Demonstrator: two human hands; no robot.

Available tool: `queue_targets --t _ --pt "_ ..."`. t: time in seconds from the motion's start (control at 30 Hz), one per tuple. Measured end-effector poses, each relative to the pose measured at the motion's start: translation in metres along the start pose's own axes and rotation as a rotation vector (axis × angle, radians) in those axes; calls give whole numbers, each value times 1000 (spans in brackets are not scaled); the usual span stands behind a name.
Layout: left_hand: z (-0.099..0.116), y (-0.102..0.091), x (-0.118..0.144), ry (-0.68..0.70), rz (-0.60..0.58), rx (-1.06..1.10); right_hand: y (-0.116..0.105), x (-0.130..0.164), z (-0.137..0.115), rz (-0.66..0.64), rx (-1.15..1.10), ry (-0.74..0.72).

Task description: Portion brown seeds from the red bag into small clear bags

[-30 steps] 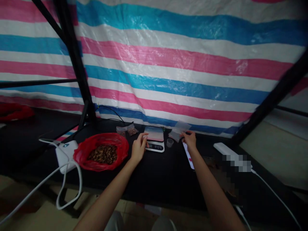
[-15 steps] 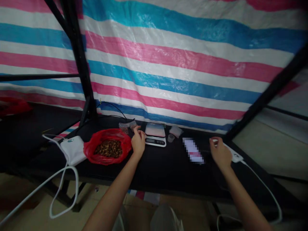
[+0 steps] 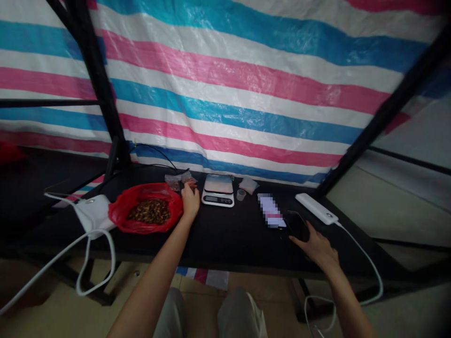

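Observation:
My left hand (image 3: pixel 190 203) reaches to the back of the black table, its fingers closed at the front edge of the small clear plastic bags (image 3: pixel 172 182). Its fingertips are partly hidden there. A white digital scale (image 3: pixel 218 200) stands just right of this hand, and a red plastic bag (image 3: pixel 123 217) full of small brown pieces (image 3: pixel 151 212) lies open to its left. My right hand (image 3: pixel 319 246) grips a black, flat, phone-like object (image 3: pixel 296 226) between thumb and fingers. Beside that object lies a phone (image 3: pixel 271 211) with a lit, blurred-out screen.
A small clear cup (image 3: pixel 241 195) and another plastic bag (image 3: pixel 248 185) sit right of the scale. At the right lies a white power strip (image 3: pixel 317 208) with its cable. A white box (image 3: pixel 94 213) and thick white cable (image 3: pixel 59 270) are at left. Striped sheeting (image 3: pixel 225 112) hangs behind.
My right hand has left the white power strip, moving down and left onto the black flat object. My left hand's fingers have lowered onto the small bags. The view has shifted slightly.

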State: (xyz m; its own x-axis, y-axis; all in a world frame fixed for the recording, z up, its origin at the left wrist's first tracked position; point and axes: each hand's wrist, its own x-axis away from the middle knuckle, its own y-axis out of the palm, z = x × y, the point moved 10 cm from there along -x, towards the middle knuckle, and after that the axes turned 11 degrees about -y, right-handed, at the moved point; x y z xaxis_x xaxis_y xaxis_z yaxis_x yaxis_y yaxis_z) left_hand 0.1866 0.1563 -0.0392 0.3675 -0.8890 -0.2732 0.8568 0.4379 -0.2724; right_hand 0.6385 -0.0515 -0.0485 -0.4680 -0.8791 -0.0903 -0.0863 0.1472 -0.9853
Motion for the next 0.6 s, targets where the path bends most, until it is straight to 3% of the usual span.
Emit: queue_targets --t 0.23,0.4,0.6 --pt "-2 -1 1 -35 4 -40 7 -10 16 15 -80 52" --pt "8 -2 4 30 16 -144 12 -19 26 -36 -137 137" --pt "6 4 2 17 -28 -163 2 -11 19 -5 -130 179"
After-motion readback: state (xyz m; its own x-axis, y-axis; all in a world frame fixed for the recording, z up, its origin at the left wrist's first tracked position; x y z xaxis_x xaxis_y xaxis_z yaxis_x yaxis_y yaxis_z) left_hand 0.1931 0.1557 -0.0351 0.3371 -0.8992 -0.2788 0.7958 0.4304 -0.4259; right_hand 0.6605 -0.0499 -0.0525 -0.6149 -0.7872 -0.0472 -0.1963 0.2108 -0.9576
